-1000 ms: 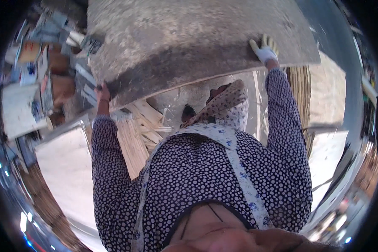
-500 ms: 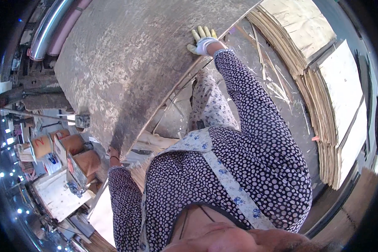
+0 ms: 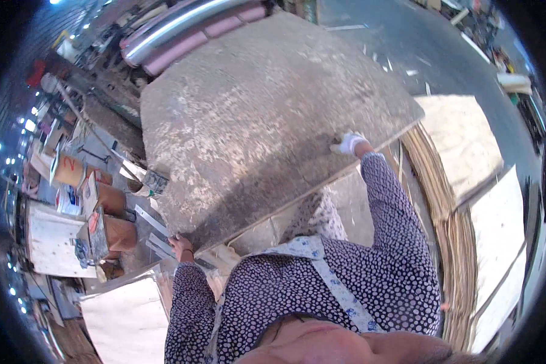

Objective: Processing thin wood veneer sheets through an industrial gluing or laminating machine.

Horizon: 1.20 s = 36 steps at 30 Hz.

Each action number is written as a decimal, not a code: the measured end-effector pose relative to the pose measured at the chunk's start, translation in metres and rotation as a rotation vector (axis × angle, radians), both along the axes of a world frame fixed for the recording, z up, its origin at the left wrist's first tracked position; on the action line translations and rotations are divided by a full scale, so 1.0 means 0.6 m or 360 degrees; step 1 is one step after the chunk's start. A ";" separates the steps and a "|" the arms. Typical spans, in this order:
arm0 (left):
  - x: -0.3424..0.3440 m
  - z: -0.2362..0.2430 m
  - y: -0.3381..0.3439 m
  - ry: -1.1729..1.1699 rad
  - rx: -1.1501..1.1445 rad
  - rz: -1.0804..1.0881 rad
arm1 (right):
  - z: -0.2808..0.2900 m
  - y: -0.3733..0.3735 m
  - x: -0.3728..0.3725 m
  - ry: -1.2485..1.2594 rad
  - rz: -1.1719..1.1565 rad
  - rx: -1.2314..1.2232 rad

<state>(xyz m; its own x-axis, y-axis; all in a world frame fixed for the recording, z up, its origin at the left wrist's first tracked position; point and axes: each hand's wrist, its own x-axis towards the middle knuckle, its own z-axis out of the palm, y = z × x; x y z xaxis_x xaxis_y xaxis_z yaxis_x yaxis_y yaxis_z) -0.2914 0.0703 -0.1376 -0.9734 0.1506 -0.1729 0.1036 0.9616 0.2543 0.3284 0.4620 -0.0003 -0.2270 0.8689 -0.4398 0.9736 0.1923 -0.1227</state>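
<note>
A large worn brown tabletop (image 3: 267,115), blotched with pale residue, spreads in front of me. My right hand (image 3: 349,144), in a white and yellowish glove, rests on its surface near the right part of the near edge. The glove's fingers are slightly blurred, with the thumb apart. At the near left corner, my bare left hand (image 3: 181,246) has its fingers closed round the edge. A dark band circles that wrist. What lies under the corner is hidden.
Behind the tabletop lie a shiny metal roller (image 3: 176,31) and a pink roller (image 3: 206,36). Stacks of thin wood veneer (image 3: 458,145) stand at right. Brown drums (image 3: 120,233) are at left, with a pale sheet (image 3: 127,312) nearer me. Scraps litter the floor.
The view has turned and shows more of the tabletop's far side. My right hand has slid along near the edge, its fingers less widely spread. My left hand stays at the corner.
</note>
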 end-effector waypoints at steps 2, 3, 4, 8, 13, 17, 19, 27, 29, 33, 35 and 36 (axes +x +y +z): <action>-0.027 0.057 -0.035 0.0102 -0.0024 -0.0015 | 0.001 0.024 -0.040 0.0165 0.0048 0.0121; -0.015 0.080 -0.018 0.0046 0.0053 -0.0005 | -0.013 0.047 -0.026 0.0156 0.0070 0.0169; -0.010 0.097 -0.016 -0.0008 0.0112 0.0012 | -0.027 0.064 -0.015 0.0223 -0.0026 0.0220; -0.046 0.102 -0.075 0.0084 0.0133 0.0133 | 0.038 0.035 -0.105 0.0392 -0.0479 0.0485; -0.042 0.135 -0.009 0.0143 0.0229 0.0412 | -0.058 0.010 -0.120 0.0167 -0.0863 0.0931; -0.069 0.132 0.000 0.0095 0.0280 0.0445 | -0.089 -0.018 -0.187 -0.0006 -0.0864 0.1202; -0.090 0.121 0.008 0.0075 0.0265 0.0460 | -0.084 -0.002 -0.204 -0.0032 -0.0846 0.1180; -0.092 0.140 0.028 -0.0011 0.0176 0.0441 | -0.082 0.042 -0.220 -0.0102 -0.0831 0.1060; -0.093 0.142 0.031 0.0031 0.0185 0.0440 | -0.075 0.055 -0.235 -0.0132 -0.1011 0.0877; -0.103 0.097 0.013 0.0227 0.0279 0.0454 | -0.042 0.066 -0.258 -0.0205 -0.1133 0.0787; -0.092 0.094 0.021 0.0204 0.0272 0.0417 | -0.056 0.084 -0.242 -0.0227 -0.1102 0.0900; -0.082 0.099 0.027 0.0177 0.0257 0.0377 | -0.064 0.089 -0.231 -0.0256 -0.1071 0.1006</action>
